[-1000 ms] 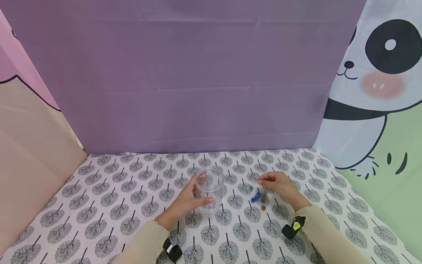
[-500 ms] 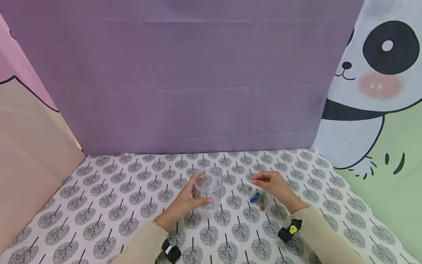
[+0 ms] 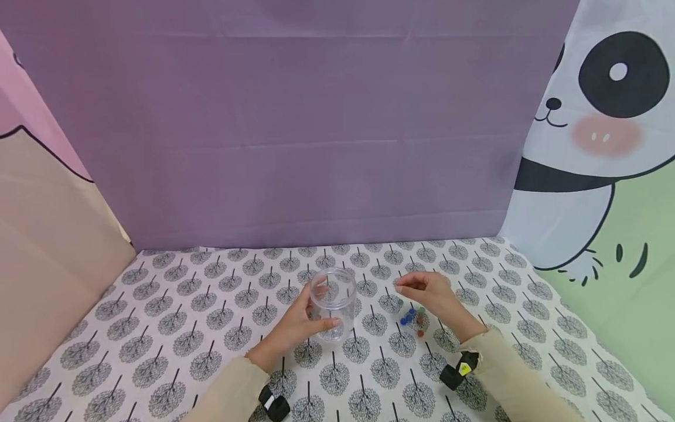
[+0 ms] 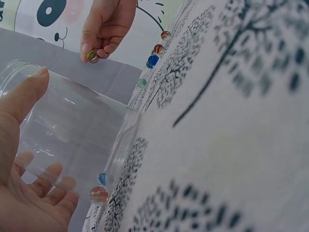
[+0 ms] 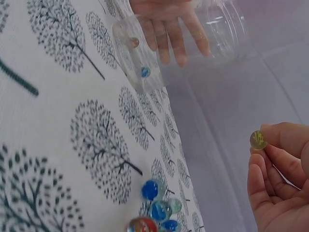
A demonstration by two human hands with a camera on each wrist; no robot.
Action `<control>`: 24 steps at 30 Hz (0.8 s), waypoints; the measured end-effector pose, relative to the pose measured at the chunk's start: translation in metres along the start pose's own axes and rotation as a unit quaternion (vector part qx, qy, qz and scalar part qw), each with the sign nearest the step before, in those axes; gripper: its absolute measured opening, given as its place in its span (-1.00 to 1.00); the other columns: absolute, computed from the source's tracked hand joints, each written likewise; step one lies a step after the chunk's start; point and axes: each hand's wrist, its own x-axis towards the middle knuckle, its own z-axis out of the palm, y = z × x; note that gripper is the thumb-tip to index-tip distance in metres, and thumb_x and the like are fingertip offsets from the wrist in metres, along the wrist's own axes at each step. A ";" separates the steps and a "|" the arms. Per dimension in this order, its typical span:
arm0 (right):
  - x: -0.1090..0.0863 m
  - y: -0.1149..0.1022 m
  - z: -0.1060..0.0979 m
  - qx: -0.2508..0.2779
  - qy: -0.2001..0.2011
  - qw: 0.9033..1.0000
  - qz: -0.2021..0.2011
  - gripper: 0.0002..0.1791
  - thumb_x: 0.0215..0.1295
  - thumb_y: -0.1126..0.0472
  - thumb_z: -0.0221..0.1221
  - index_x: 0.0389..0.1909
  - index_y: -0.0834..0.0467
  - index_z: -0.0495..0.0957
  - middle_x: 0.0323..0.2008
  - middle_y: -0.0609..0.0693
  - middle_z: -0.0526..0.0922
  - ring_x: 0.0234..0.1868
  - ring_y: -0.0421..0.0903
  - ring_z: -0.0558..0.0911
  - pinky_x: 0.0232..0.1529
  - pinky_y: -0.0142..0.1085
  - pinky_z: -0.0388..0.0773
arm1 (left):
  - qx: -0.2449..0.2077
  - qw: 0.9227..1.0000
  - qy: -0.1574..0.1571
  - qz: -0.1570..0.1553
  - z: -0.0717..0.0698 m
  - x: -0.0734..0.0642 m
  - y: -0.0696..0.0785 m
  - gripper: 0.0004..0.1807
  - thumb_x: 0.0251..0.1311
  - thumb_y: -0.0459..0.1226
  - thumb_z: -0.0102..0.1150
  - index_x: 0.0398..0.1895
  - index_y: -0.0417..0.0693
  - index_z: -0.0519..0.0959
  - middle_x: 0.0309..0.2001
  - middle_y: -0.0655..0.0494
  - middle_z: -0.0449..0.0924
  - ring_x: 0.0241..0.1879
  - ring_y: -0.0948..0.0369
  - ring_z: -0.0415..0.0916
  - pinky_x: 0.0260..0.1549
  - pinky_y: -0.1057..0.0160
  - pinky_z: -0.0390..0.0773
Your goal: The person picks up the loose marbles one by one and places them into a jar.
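Observation:
My left hand (image 3: 295, 322) grips a clear, open-topped plastic jar (image 3: 345, 310) around its side; the jar stands on the cloth. At the jar's bottom, a blue marble (image 4: 102, 179) and a reddish-orange marble (image 4: 99, 194) show through the wall. To the right of the jar, my right hand (image 3: 435, 298) is raised above the cloth, and its thumb and fingertips pinch a yellow-green glass marble (image 5: 258, 140). Below that hand lie several loose marbles in a cluster, among them a blue marble (image 5: 151, 190), a pale green marble (image 4: 141, 83) and a red one (image 3: 420, 333).
A white cloth with black tree prints (image 3: 211, 340) covers the table. Behind it hangs a purple backdrop (image 3: 316, 129), with a panda-printed sheet (image 3: 580, 223) on the right and a beige and pink sheet (image 3: 47, 246) on the left. Each wrist wears a small black camera.
My right hand has moved left, toward the jar, with the marble between its fingertips. My left hand keeps its grip on the jar in the same place.

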 end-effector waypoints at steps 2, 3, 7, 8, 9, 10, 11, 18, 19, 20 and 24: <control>0.000 -0.002 0.002 0.010 -0.003 1.000 -0.002 -0.69 0.20 0.17 0.25 -0.12 0.30 0.60 -0.26 0.10 0.65 -0.17 0.20 0.55 -0.17 -0.09 0.54 | 0.000 1.000 -0.002 -0.001 0.000 0.000 0.000 0.03 -0.11 -0.23 0.46 0.43 0.26 0.06 0.36 -0.06 0.20 0.19 -0.05 0.33 0.16 -0.22 0.30; -0.001 -0.004 0.003 0.015 -0.004 1.000 -0.002 -0.70 0.20 0.17 0.25 -0.13 0.29 0.60 -0.28 0.06 0.65 -0.17 0.21 0.55 -0.17 -0.09 0.54 | -0.001 1.000 -0.004 -0.001 0.000 0.000 0.000 0.03 -0.10 -0.23 0.46 0.43 0.25 0.06 0.37 -0.07 0.19 0.20 -0.06 0.33 0.16 -0.23 0.29; -0.002 -0.009 0.007 0.022 -0.009 1.000 -0.002 -0.72 0.22 0.18 0.24 -0.14 0.29 0.60 -0.28 0.04 0.64 -0.17 0.20 0.53 -0.17 -0.12 0.52 | -0.005 1.000 -0.008 0.001 -0.001 -0.001 0.001 0.02 -0.09 -0.23 0.45 0.43 0.23 0.06 0.37 -0.08 0.17 0.21 -0.07 0.31 0.17 -0.22 0.28; -0.002 -0.010 0.007 0.021 -0.011 1.000 -0.004 -0.72 0.22 0.18 0.24 -0.13 0.29 0.60 -0.26 0.08 0.64 -0.17 0.19 0.53 -0.17 -0.12 0.52 | -0.007 1.000 -0.009 0.000 -0.001 -0.001 0.002 0.01 -0.09 -0.23 0.45 0.43 0.24 0.06 0.38 -0.08 0.17 0.21 -0.07 0.31 0.17 -0.22 0.28; -0.002 -0.010 0.007 0.019 -0.012 1.000 -0.008 -0.73 0.22 0.18 0.24 -0.14 0.28 0.60 -0.25 0.11 0.64 -0.18 0.19 0.54 -0.19 -0.13 0.53 | -0.008 1.000 -0.009 0.001 -0.001 0.000 0.002 0.01 -0.09 -0.22 0.45 0.43 0.24 0.06 0.38 -0.08 0.17 0.22 -0.07 0.30 0.17 -0.22 0.28; -0.001 -0.010 0.008 0.018 -0.013 1.000 -0.010 -0.73 0.23 0.18 0.23 -0.14 0.28 0.60 -0.23 0.16 0.63 -0.19 0.19 0.54 -0.21 -0.14 0.53 | -0.008 1.000 -0.008 0.000 -0.001 -0.001 0.002 0.01 -0.09 -0.21 0.45 0.43 0.25 0.06 0.37 -0.07 0.17 0.22 -0.06 0.30 0.17 -0.22 0.29; -0.001 -0.010 0.008 0.017 -0.014 1.000 -0.014 -0.73 0.23 0.19 0.23 -0.14 0.29 0.60 -0.22 0.19 0.63 -0.20 0.20 0.54 -0.23 -0.15 0.53 | -0.008 1.000 -0.007 0.001 0.000 -0.001 0.002 0.00 -0.08 -0.21 0.44 0.43 0.25 0.07 0.37 -0.07 0.17 0.22 -0.06 0.30 0.17 -0.22 0.29; 0.001 -0.012 0.013 0.015 -0.016 1.000 -0.013 -0.72 0.21 0.19 0.24 -0.14 0.29 0.61 -0.25 0.12 0.65 -0.22 0.20 0.54 -0.28 -0.16 0.52 | -0.002 1.000 -0.010 -0.003 0.000 0.000 0.001 0.02 -0.09 -0.21 0.45 0.43 0.28 0.05 0.37 -0.08 0.18 0.21 -0.06 0.31 0.18 -0.23 0.26; 0.001 -0.013 0.013 0.016 -0.017 1.000 -0.014 -0.71 0.22 0.19 0.24 -0.13 0.30 0.60 -0.24 0.13 0.64 -0.22 0.19 0.54 -0.27 -0.15 0.52 | 0.000 1.000 -0.009 -0.004 0.000 0.001 0.001 0.02 -0.10 -0.20 0.45 0.43 0.29 0.05 0.37 -0.07 0.18 0.21 -0.06 0.31 0.18 -0.23 0.26; 0.001 -0.014 0.014 0.015 -0.018 1.000 -0.014 -0.71 0.22 0.19 0.24 -0.13 0.30 0.60 -0.23 0.16 0.64 -0.21 0.19 0.54 -0.26 -0.14 0.53 | 0.000 1.000 -0.009 -0.004 0.000 0.001 0.000 0.02 -0.10 -0.20 0.46 0.43 0.29 0.05 0.37 -0.07 0.18 0.21 -0.06 0.31 0.18 -0.23 0.27; 0.000 -0.021 0.016 0.021 -0.018 1.000 -0.010 -0.72 0.21 0.19 0.24 -0.13 0.28 0.60 -0.21 0.16 0.64 -0.18 0.15 0.56 -0.16 -0.10 0.53 | 0.001 1.000 -0.004 -0.009 -0.001 0.000 0.000 0.03 -0.12 -0.18 0.47 0.42 0.33 0.06 0.37 -0.01 0.20 0.21 -0.03 0.32 0.18 -0.21 0.28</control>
